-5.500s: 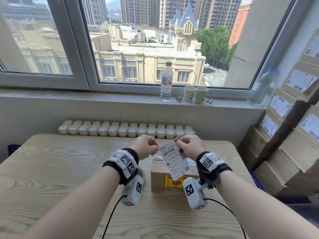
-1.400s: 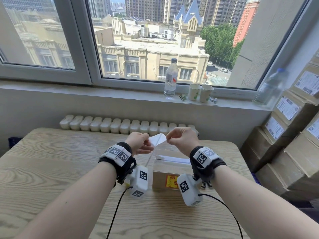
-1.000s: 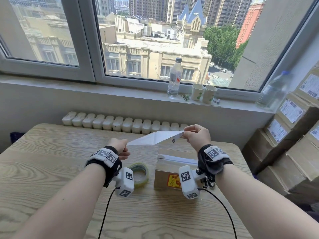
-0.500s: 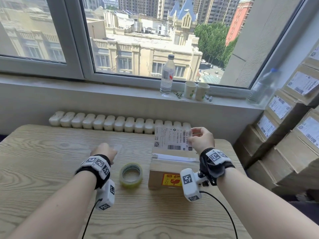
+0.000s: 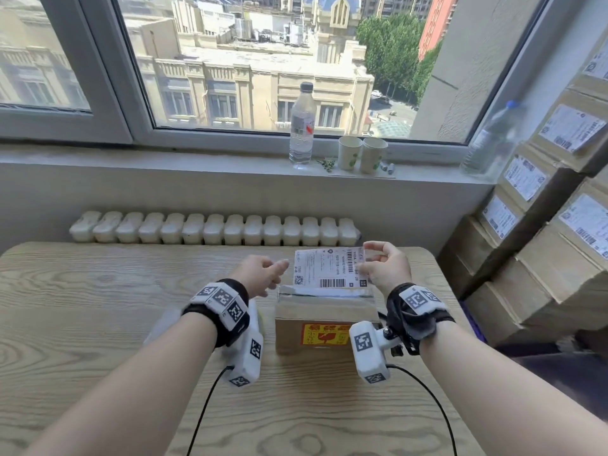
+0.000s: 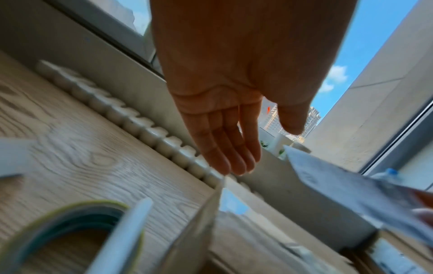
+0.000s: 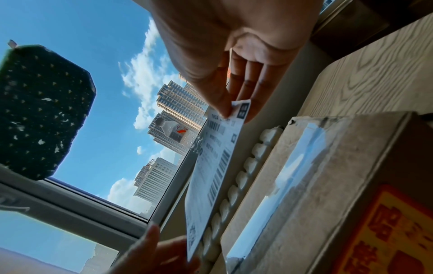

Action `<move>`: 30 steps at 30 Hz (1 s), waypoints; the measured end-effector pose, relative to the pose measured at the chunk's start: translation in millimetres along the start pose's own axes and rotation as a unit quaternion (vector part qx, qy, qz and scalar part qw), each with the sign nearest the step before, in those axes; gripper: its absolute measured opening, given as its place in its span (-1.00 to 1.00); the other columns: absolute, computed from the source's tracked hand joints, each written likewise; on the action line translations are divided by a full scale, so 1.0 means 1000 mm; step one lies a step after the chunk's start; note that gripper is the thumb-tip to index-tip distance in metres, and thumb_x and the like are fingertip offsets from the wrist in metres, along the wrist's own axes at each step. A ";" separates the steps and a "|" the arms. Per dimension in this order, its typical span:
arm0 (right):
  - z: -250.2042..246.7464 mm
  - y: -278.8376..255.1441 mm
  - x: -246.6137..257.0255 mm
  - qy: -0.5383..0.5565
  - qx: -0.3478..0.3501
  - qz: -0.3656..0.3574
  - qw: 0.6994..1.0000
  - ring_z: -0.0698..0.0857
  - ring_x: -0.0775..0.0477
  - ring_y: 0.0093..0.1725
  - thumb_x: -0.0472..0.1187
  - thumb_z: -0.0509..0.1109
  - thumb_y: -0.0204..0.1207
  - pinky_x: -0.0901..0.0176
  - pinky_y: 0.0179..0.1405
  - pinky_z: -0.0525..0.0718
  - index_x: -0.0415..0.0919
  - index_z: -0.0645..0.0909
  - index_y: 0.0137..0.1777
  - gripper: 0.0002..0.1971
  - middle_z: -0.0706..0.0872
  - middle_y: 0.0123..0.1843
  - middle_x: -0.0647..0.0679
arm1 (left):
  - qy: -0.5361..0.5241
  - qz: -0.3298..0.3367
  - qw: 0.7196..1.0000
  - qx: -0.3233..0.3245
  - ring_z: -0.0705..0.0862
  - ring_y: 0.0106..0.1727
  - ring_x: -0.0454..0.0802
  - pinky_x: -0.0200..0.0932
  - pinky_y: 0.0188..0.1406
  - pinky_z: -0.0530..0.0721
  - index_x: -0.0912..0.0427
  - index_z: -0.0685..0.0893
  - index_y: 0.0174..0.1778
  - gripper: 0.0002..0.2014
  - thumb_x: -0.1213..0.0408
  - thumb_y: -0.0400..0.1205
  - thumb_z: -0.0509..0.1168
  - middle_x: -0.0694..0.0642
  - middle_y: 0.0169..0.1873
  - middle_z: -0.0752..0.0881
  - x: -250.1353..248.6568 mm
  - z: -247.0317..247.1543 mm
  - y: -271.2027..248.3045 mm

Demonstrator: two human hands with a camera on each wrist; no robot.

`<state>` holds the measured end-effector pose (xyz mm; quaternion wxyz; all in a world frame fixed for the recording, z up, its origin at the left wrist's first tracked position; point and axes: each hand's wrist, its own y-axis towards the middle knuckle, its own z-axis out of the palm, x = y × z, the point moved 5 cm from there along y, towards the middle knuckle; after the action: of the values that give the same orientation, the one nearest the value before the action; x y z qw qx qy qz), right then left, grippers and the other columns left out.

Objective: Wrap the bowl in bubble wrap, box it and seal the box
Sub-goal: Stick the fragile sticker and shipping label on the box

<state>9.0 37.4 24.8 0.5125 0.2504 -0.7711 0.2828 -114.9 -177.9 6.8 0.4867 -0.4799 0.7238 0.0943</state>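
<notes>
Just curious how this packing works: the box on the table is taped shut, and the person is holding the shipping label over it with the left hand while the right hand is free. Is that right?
Not quite: the hands are swapped. The right hand pinches the shipping label by its corner, as the right wrist view shows, and the left hand is free, fingers straight. The box on the table is taped shut, as you say.

Sunlit window (image 5: 250,60), radiator (image 5: 214,229), wooden table (image 5: 82,307).

Bare forearms, black wrist straps (image 5: 415,311) with white square-coded marker blocks, white wrist cameras (image 5: 369,351), thin black cables (image 5: 424,393)
</notes>
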 end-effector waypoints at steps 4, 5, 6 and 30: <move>0.004 0.002 -0.008 0.006 0.050 0.014 0.999 0.71 -0.08 -0.07 -0.56 0.46 0.35 -0.03 -0.02 0.76 -0.16 0.59 0.24 -0.51 0.64 -0.08 -0.10 | -0.023 0.032 0.998 0.058 0.69 -0.18 -0.13 -0.27 -0.22 0.69 0.20 0.68 0.07 -0.80 0.22 0.58 0.40 0.04 -0.15 0.74 -0.023 0.026 0.003; 0.004 0.003 -0.011 -0.007 0.060 0.018 0.998 0.72 -0.09 -0.03 -0.57 0.49 0.32 -0.05 0.00 0.76 -0.13 0.58 0.25 -0.47 0.65 -0.03 -0.11 | -0.030 0.034 0.997 0.061 0.69 -0.20 -0.14 -0.25 -0.20 0.69 0.18 0.68 0.06 -0.82 0.31 0.55 0.43 0.03 -0.15 0.75 -0.024 0.031 0.005; 0.004 0.005 -0.014 -0.028 0.067 0.019 0.997 0.72 -0.12 0.03 -0.55 0.52 0.28 -0.07 0.04 0.76 -0.09 0.58 0.27 -0.42 0.66 0.03 -0.13 | -0.029 0.035 0.997 0.060 0.69 -0.21 -0.14 -0.24 -0.20 0.69 0.14 0.67 0.04 -0.79 0.38 0.52 0.45 0.01 -0.17 0.74 -0.025 0.035 0.006; 0.021 0.018 -0.042 -0.232 0.120 -0.004 0.965 0.73 -0.08 0.07 -0.50 0.62 0.17 -0.02 0.07 0.76 0.04 0.47 0.46 -0.15 0.64 0.15 -0.06 | 0.174 0.007 0.984 0.039 0.67 -0.04 -0.03 -0.38 -0.45 0.60 0.02 0.38 0.32 -0.31 0.30 0.35 0.59 0.06 0.12 0.66 -0.009 0.059 0.020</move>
<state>-2.0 40.5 -24.4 0.2871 0.3717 -0.8283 0.3054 -94.0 -126.2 -22.5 0.3711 -0.4647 0.8038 -0.0161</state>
